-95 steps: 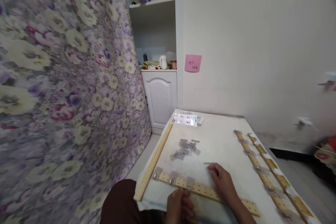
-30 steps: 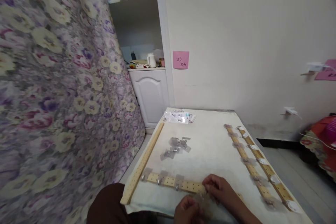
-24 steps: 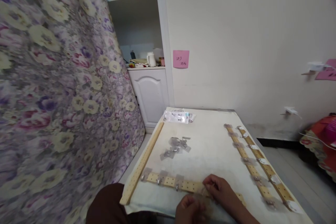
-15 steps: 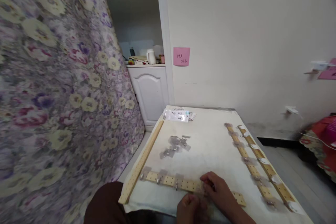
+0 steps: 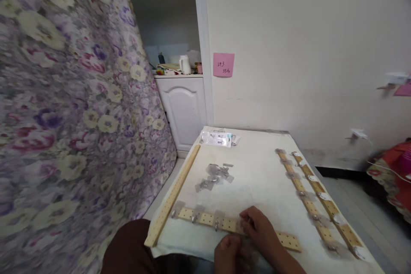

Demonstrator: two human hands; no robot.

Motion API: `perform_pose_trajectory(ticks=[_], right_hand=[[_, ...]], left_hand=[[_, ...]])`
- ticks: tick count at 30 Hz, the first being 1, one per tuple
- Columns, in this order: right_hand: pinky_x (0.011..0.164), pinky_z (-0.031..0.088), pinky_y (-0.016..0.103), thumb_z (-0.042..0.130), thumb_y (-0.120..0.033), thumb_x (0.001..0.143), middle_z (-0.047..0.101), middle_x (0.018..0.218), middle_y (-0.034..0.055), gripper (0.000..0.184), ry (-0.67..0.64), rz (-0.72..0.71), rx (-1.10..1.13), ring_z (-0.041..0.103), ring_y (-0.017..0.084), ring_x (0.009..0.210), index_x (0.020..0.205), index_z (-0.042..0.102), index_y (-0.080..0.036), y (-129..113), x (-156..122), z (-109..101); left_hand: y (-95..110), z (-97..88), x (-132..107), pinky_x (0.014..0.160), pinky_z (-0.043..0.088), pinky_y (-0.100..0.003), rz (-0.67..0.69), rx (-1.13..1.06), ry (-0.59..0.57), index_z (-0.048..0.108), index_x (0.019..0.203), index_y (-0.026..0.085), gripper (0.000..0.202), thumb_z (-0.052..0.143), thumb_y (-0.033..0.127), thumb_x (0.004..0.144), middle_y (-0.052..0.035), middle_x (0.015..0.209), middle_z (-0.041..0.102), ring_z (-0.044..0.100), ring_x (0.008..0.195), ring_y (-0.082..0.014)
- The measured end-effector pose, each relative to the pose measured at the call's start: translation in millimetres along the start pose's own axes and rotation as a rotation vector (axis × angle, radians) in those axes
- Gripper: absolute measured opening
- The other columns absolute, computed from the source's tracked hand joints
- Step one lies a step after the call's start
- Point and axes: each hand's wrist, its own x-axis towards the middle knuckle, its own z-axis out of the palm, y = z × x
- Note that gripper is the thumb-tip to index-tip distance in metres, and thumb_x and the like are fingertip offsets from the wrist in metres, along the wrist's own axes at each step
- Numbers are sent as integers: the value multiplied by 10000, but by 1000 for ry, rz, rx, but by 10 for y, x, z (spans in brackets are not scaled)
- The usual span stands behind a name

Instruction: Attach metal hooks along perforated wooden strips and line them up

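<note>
A wooden strip with rows of holes [image 5: 229, 224] lies across the near part of the table. Along its left half sit several clear plastic squares [image 5: 199, 215] with small shiny metal pieces. At the strip's middle, my right hand [image 5: 259, 227] is closed in a pinch at another clear plastic square [image 5: 239, 225], partly hidden by the fingers. My left hand [image 5: 226, 251] is just below it by the table's front edge, fingers curled together; whatever they hold is hidden. Further back lies a loose pile of plastic squares and metal pieces [image 5: 213, 175].
A bare holed wooden strip [image 5: 173, 192] runs along the table's left edge. Two more strips stand at the right, one with clear squares [image 5: 300, 186], the other with white tags [image 5: 324, 197]. Clear packaging [image 5: 216, 139] lies at the back of the cloth-covered table [image 5: 250, 158].
My right hand has shifted slightly left along the strip, still pinched. My left hand has moved slightly left and remains curled. The camera view has tilted a little.
</note>
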Motion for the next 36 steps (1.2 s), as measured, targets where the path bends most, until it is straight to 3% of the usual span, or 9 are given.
perform_pose_trajectory(ticks=[13, 36], right_hand=[[732, 437, 291, 486, -189, 775, 612, 829, 41, 148, 16, -22, -4, 567, 181, 776, 871, 599, -184, 50, 6, 54], [767, 446, 294, 493, -184, 757, 627, 865, 43, 178, 12, -24, -33, 578, 187, 826, 889, 611, -198, 18, -18, 19]], left_hand=[[-125, -28, 160, 278, 203, -184, 1, 67, 89, 445, 654, 220, 388, 569, 579, 578, 15, 418, 624, 452, 232, -99], [-55, 35, 80, 282, 188, -185, -10, 68, 90, 485, 635, 213, 336, 580, 533, 597, 29, 362, 570, 417, 219, -96]])
